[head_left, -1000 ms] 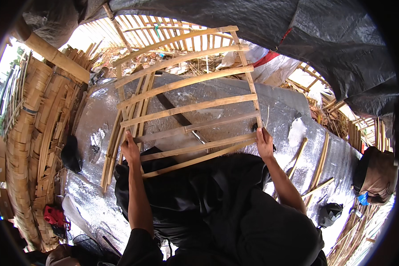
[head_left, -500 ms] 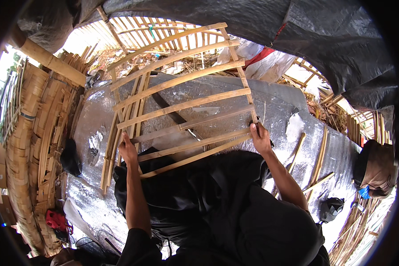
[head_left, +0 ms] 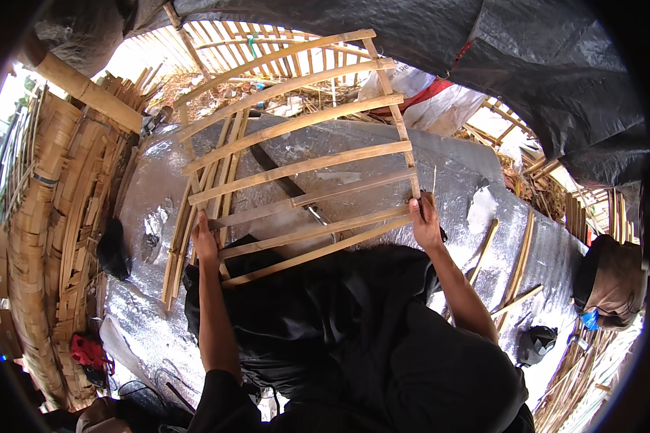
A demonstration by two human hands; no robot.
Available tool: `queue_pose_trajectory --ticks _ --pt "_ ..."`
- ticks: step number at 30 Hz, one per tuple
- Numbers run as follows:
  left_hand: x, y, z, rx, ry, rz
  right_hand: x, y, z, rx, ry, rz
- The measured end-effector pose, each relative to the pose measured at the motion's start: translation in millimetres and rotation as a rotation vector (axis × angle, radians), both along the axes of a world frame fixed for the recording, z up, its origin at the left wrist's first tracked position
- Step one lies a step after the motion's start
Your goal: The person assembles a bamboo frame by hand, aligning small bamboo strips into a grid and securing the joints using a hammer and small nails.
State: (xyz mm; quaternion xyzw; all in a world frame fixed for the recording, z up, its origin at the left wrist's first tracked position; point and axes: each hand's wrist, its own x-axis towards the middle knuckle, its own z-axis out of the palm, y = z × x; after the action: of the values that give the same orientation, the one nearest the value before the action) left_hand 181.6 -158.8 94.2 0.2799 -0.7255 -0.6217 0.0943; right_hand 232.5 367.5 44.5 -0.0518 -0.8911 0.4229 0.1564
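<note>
Pale bamboo slat frame (head_left: 296,151), ladder-like with crosswise laths between two side rails, held up tilted over the silver foil-covered work surface (head_left: 484,173), its lower edge just above the person's dark-clothed lap. Judged light for its size, stiff across the laths but springy and easily racked; thin slats likely splintery, joints fragile, so best taken at the side rails near the lower corners. Left hand (head_left: 206,242) is wrapped around the frame's left rail low down, fingers curled closed on it. Right hand (head_left: 426,224) clasps the right rail at the lower corner, fingers folded round the wood. Loose bamboo strips (head_left: 516,260) lie right of the frame; woven bamboo matting (head_left: 43,216) stacked to its left.
</note>
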Motion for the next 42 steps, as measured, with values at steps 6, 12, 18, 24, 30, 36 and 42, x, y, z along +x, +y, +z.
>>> queue_pose_trajectory --ticks 6,12,18,24,30,36,42 --pt "-4 0 -7 -0.073 -0.048 0.017 -4 -6 26 -0.162 -0.114 0.056" --pt "-8 -5 -10 -0.218 -0.133 -0.028 -3 -5 16 -0.118 -0.016 0.082" --pt "17 87 19 -1.041 0.386 -0.089 -4 -14 10 -0.198 -0.160 0.013" --pt "77 276 16 -0.603 0.589 -0.878 -18 -10 -13 -0.192 -0.204 0.041" --pt "60 296 -28 -0.661 0.407 -0.921 -7 -21 12 -0.550 -0.467 -0.010" --pt "56 284 -14 -0.507 0.351 -1.098 -7 -32 12 -0.728 -0.460 -0.041" --pt "52 289 -19 -0.511 0.262 -1.077 -16 -27 15 -0.785 -0.555 -0.046"
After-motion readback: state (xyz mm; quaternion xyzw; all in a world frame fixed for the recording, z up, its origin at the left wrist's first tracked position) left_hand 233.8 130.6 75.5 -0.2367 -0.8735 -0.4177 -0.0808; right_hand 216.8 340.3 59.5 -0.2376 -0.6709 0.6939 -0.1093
